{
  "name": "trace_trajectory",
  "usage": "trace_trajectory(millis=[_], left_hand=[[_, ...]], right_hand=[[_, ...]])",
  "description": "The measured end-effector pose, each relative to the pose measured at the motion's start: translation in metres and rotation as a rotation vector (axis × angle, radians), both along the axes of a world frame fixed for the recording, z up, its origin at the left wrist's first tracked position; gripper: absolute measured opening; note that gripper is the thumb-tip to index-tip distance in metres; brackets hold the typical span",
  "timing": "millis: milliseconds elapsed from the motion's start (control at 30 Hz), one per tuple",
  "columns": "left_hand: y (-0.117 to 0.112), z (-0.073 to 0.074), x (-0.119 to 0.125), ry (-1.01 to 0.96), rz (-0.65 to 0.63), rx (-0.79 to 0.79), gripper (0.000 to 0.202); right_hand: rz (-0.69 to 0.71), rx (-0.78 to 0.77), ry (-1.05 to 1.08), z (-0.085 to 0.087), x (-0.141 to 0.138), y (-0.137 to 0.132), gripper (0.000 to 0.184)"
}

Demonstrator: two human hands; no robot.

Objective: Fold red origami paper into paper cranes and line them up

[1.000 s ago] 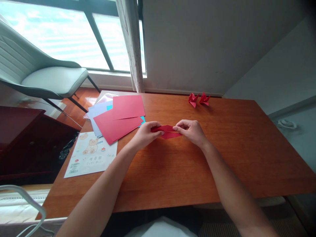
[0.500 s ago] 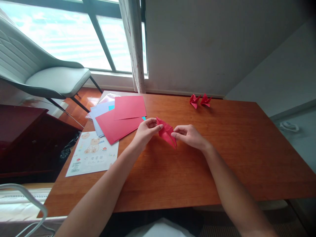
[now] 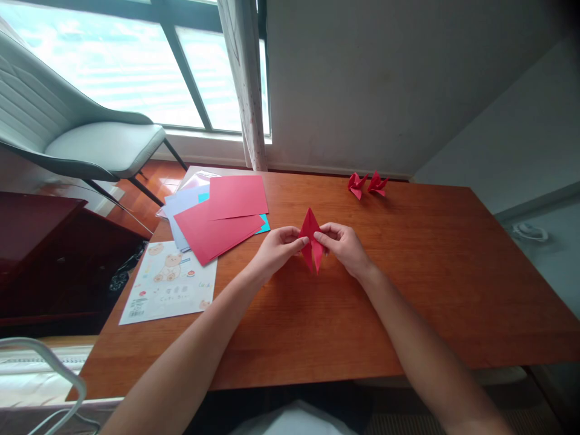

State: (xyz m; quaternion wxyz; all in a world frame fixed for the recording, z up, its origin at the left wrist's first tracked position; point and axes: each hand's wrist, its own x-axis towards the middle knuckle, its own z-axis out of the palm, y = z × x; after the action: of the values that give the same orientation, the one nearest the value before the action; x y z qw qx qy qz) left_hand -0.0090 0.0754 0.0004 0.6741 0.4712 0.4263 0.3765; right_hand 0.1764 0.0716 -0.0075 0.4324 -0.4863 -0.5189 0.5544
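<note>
A folded red paper piece [image 3: 311, 228], shaped like a narrow diamond, stands lengthwise over the middle of the wooden table [image 3: 408, 290]. My left hand [image 3: 277, 249] pinches its left side with thumb and fingers. Opposite it, my right hand [image 3: 345, 244] pinches the right side. One point of the piece faces away from me, the other toward me. Two finished red paper figures [image 3: 366, 183] sit at the table's far edge, well beyond both hands.
A stack of red, pale blue and turquoise paper sheets [image 3: 217, 214] lies at the table's left. A printed sheet with a bear picture [image 3: 170, 281] lies nearer the left front. A grey chair [image 3: 90, 142] stands by the window beyond the table.
The red piece has turned from lying crosswise between my hands to pointing away from me. Both hands have come closer together around its middle.
</note>
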Motion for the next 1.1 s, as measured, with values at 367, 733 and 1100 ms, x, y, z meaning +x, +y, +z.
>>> trace_trajectory(millis=[367,733,1100], left_hand=[[0.007,-0.008,-0.003,0.349,0.106,0.308,0.03],[0.002,-0.014,-0.003,0.863,0.012,0.717,0.015],[-0.014,-0.013,-0.013,1.098,-0.362,1.17,0.022]], right_hand=[[0.262,-0.139,-0.114,0.005,0.001,-0.003,0.03],[0.061,0.19,-0.618,-0.002,0.009,0.003,0.007],[-0.044,0.545,-0.984,-0.019,0.008,0.0,0.004]])
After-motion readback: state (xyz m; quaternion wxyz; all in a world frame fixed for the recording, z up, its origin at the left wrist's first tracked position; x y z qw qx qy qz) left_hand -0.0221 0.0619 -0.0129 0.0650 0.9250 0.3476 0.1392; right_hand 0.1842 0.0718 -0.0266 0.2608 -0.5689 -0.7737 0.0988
